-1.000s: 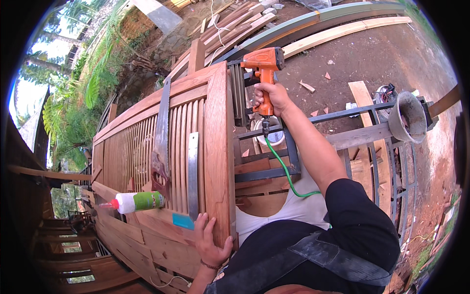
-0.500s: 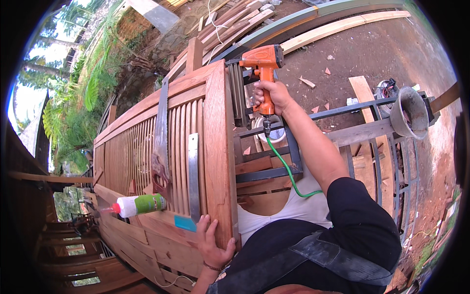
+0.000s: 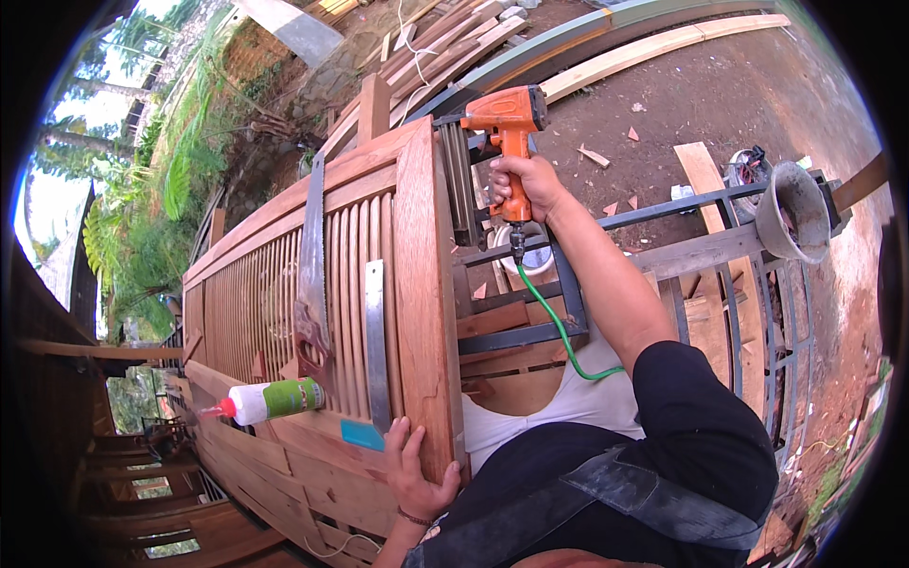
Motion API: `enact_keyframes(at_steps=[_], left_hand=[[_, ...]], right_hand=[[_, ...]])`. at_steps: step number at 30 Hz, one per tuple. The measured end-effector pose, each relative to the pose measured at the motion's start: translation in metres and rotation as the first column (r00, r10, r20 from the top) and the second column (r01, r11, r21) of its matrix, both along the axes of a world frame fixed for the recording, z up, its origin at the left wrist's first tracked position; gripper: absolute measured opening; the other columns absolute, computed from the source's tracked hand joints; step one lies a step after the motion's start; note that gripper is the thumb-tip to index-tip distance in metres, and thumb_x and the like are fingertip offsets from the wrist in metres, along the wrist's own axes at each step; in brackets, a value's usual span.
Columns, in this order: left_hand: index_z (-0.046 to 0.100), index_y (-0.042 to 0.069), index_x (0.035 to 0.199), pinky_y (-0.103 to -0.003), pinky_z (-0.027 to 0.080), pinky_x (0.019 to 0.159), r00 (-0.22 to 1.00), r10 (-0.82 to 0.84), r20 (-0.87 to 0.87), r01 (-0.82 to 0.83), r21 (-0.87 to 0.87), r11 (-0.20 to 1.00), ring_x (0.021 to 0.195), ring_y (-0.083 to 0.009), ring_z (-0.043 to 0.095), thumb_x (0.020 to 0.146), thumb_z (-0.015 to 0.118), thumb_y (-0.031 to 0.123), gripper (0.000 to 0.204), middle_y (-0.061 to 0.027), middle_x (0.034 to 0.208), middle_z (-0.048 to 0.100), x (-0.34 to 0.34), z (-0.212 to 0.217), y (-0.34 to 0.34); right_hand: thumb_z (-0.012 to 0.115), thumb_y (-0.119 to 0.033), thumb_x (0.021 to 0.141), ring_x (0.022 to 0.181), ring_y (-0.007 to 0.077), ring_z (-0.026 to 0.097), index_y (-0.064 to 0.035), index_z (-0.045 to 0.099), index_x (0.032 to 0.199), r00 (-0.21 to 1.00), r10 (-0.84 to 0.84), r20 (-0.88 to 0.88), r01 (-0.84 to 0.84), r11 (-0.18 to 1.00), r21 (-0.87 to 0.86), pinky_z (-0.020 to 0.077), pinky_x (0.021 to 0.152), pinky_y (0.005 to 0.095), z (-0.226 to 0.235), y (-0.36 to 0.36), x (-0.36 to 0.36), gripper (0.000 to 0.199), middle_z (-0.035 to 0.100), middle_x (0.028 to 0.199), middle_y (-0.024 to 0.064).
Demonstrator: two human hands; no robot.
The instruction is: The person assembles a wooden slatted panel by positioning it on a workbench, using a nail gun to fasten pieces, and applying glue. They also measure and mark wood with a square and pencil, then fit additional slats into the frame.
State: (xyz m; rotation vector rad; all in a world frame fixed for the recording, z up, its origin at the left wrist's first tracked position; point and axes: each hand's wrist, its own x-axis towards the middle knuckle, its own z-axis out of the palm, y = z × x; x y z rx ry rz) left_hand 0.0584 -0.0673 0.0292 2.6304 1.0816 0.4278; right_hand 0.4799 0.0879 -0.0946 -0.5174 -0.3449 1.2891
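Observation:
My right hand [image 3: 530, 185] is wrapped round the grip of an orange air nailer [image 3: 504, 112], whose nose is against the end edge of a slatted wooden door panel [image 3: 418, 227]. A green air hose [image 3: 551, 317] runs from the base of the grip toward my body. With its fingers spread, my left hand [image 3: 417, 473] rests on the near corner of the panel's frame. On the slats lie a handsaw [image 3: 311, 256], a try square [image 3: 375, 331] with a turquoise stock, and a white glue bottle [image 3: 275, 401] with a red cap and green label.
Under and beside the panel stands a dark metal frame [image 3: 653, 216]. A grey bucket [image 3: 793, 213] sits at the right, and a white bucket [image 3: 526, 254] is below the nailer. Stacked timber [image 3: 454, 57] and long beams [image 3: 663, 52] lie at the far side.
Both hands and the nailer hold almost the same place. The view has shifted very slightly; nothing has been taken up or let go.

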Motion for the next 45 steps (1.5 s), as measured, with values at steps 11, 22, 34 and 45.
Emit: enact_keyframes(at_steps=[11, 22, 34, 45], left_hand=[[0.051, -0.002, 0.123, -0.048, 0.034, 0.105, 1.0, -0.014, -0.004, 0.015, 0.013, 1.0, 0.124, -0.0427, 0.043, 0.07, 0.07, 0.026, 0.063, -0.0249, 0.133, 0.044, 0.001, 0.002, -0.001], [0.053, 0.0, 0.12, -0.052, 0.031, 0.106, 1.0, -0.006, 0.02, 0.006, 0.018, 1.0, 0.125, -0.043, 0.042, 0.067, 0.071, 0.026, 0.062, -0.0243, 0.131, 0.046, -0.001, 0.001, -0.001], [0.053, 0.0, 0.123, -0.055, 0.028, 0.107, 1.0, -0.011, -0.027, 0.011, 0.017, 1.0, 0.128, -0.0423, 0.04, 0.071, 0.068, 0.029, 0.061, -0.0213, 0.135, 0.045, -0.004, 0.001, 0.002], [0.037, 0.004, 0.138, -0.055, 0.016, 0.113, 0.984, -0.111, -0.142, 0.096, -0.107, 0.99, 0.139, -0.0322, 0.026, 0.077, 0.063, 0.035, 0.074, -0.0141, 0.146, 0.033, -0.006, 0.013, 0.006]], right_hand=[[0.059, -0.009, 0.083, 0.05, 0.0117, 0.047, -0.0066, 0.048, 0.089, 1.0, 0.025, -0.003, -0.025, 1.0, 0.01, 0.0439, 0.054, 0.0311, 0.005, -0.002, 0.0, 0.013, 0.046, 0.061, -0.0005], [0.057, -0.01, 0.085, 0.053, 0.0119, 0.046, -0.0032, 0.051, 0.105, 0.994, -0.103, -0.045, 0.104, 0.995, 0.015, 0.0444, 0.058, 0.0302, 0.01, -0.038, -0.001, 0.021, 0.045, 0.061, -0.0003], [0.063, -0.01, 0.082, 0.051, 0.0123, 0.048, -0.0036, 0.049, 0.084, 0.754, -0.478, 0.45, 0.593, 0.79, -0.154, 0.0444, 0.052, 0.0301, 0.098, -0.155, 0.054, 0.016, 0.048, 0.063, 0.002], [0.062, -0.014, 0.071, 0.092, 0.0412, 0.062, -0.0018, 0.06, 0.109, 0.159, 0.57, 0.806, 0.787, 0.42, -0.453, 0.0483, 0.08, 0.0434, 0.145, -0.305, 0.038, 0.04, 0.065, 0.092, 0.0232]])
